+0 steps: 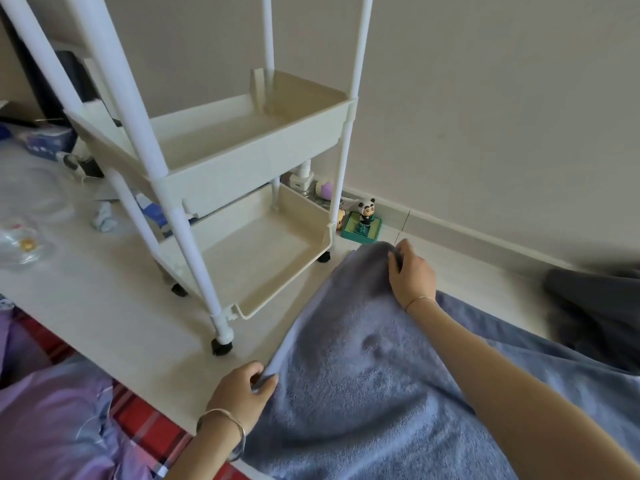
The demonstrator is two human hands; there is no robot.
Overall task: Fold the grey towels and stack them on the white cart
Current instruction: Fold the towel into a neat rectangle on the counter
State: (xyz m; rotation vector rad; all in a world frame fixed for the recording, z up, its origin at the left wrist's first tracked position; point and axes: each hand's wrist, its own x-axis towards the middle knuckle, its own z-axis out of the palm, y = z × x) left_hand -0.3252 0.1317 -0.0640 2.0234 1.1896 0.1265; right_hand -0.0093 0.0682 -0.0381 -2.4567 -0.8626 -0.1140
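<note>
A: Folding step, first towel. How should it have gone?

B: My read: keep both pinched corners level, carry that edge across to the opposite one, match the hems, then smooth flat before the next fold.

A: Fingers?

B: Left hand (242,393) had thumb and fingers curled round the near corner of the grey towel (363,375). Right hand (412,271) pinched the far corner, fingertips tucked into the cloth.

A: Pose?

B: Left wrist bent in, bangle showing; right arm stretched out long across the towel, palm down.

A: Towel location?

B: Spread on the floor under both hands, edge lifted between the fingers. White cart (249,161) stood just beyond the left fingertips, both visible trays without towels.
</note>
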